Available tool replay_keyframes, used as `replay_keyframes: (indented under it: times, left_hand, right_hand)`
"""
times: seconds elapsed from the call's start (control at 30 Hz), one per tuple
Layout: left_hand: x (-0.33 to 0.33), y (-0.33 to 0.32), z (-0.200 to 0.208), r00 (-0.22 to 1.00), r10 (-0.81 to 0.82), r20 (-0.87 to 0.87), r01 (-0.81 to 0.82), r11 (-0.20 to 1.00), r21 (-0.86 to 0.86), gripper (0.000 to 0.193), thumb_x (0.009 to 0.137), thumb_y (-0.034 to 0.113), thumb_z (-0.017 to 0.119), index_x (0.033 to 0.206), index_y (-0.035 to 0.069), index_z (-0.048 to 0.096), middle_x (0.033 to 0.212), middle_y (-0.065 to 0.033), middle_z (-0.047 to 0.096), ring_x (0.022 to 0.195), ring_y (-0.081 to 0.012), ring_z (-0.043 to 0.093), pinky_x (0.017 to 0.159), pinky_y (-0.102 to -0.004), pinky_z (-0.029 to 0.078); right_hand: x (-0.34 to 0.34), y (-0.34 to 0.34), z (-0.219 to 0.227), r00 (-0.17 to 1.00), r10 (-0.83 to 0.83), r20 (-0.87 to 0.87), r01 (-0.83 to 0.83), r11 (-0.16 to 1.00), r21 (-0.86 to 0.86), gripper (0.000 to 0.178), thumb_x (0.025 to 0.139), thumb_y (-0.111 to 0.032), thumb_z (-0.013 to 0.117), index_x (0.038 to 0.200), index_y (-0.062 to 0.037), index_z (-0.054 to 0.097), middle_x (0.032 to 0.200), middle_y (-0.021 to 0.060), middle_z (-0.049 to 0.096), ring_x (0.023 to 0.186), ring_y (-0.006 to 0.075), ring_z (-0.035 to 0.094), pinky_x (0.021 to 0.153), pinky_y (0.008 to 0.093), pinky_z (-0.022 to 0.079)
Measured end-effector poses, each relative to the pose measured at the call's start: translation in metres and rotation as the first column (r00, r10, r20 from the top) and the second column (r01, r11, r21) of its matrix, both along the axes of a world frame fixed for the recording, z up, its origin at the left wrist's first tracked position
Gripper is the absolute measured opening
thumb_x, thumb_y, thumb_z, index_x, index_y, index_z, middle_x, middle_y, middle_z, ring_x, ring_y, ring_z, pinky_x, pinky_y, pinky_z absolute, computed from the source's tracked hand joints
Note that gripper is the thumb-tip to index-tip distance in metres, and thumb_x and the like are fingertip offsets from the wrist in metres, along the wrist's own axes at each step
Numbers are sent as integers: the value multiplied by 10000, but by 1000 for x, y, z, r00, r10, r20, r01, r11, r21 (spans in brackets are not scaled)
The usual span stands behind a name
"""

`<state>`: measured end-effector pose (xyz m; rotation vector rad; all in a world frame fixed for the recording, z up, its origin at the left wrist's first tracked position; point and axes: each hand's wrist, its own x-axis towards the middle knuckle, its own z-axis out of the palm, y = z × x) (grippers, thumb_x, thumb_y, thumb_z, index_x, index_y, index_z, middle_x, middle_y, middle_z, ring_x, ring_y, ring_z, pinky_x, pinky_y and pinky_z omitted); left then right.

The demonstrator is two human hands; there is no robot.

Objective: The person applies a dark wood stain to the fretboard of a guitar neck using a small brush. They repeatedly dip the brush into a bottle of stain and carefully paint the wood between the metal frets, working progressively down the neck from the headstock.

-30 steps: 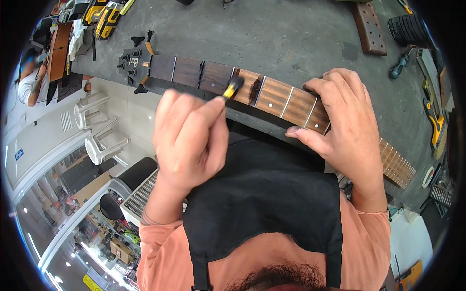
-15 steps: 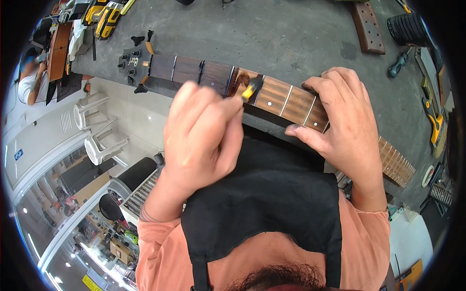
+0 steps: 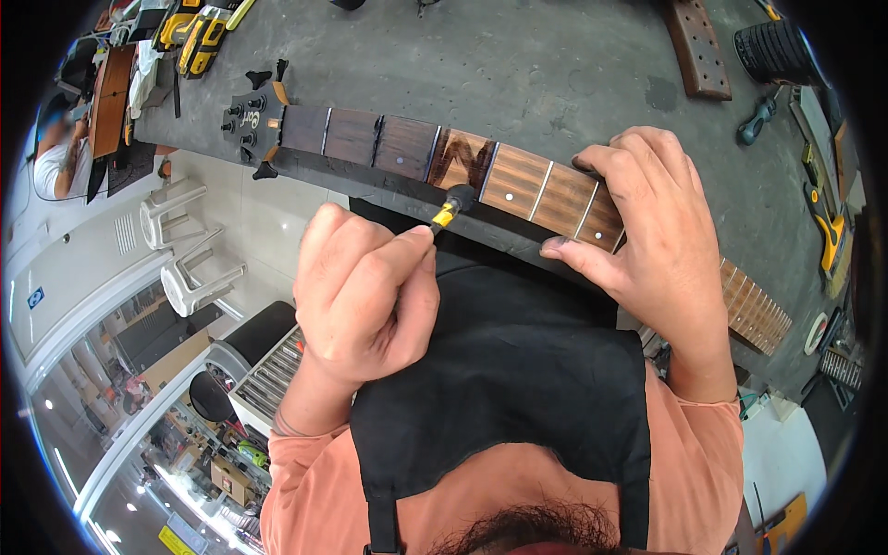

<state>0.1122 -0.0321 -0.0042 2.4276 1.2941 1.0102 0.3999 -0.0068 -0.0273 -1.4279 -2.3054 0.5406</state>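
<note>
A guitar neck [image 3: 527, 180] lies slanted across the workbench, its black headstock [image 3: 245, 120] with tuners at the far left. The frets beside the headstock show dark wood; those nearer my right hand are lighter brown. Between them, one section [image 3: 460, 153] carries wet-looking dark patches around a paler middle. My left hand [image 3: 365, 291] pinches a small brush [image 3: 446, 217] with a yellow-and-black handle. Its dark, rounded tip is at the near edge of that section; whether it touches the wood I cannot tell. My right hand [image 3: 661, 222] clasps the neck, thumb on the near side, fingers over the far side.
A drilled wooden block [image 3: 698, 51] and a black ribbed cylinder [image 3: 777, 55] stand on the far right of the bench [image 3: 546, 65]. Yellow power tools [image 3: 203, 42] lie far left. White plastic chairs [image 3: 185, 268] stand beyond the bench's left side. Another person [image 3: 63, 162] sits far left.
My left hand has drawn the brush back toward me and slightly left, from over the fretboard to its near edge. The patchy section is now uncovered. My right hand keeps its hold.
</note>
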Motion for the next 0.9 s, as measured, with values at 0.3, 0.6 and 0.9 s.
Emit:
replay_keyframes:
  times: [0.3, 0.6, 0.9]
  left_hand:
    - [13, -5, -12, 1000, -13, -23, 13, 1000, -10, 336, 751, -165, 808, 1073, -81, 760, 779, -91, 611, 663, -293, 565, 636, -424, 413]
    - [10, -16, -24, 999, 31, 13, -31, 998, 49, 328, 772, -161, 812, 1076, -61, 742, 782, -87, 644, 617, -255, 538, 616, -407, 406]
    - [1, -19, -24, 995, 93, 22, -94, 995, 22, 357, 765, -172, 805, 1096, -58, 735, 774, -89, 657, 616, -260, 568, 615, -403, 408]
  right_hand:
    - [-2, 0, -1, 1000, -2, 3, 2, 1000, 12, 749, 654, -383, 999, 1258, -53, 705, 1161, 126, 683, 1223, 399, 624, 1043, 504, 514]
    - [-3, 1, 0, 1000, 6, 18, -7, 1000, 17, 739, 655, -392, 997, 1240, -41, 713, 1136, 137, 687, 1210, 409, 633, 1040, 516, 518]
    - [-2, -1, -2, 1000, 3, 21, -4, 1000, 28, 746, 663, -397, 998, 1246, -34, 710, 1156, 151, 690, 1231, 428, 633, 1059, 527, 517]
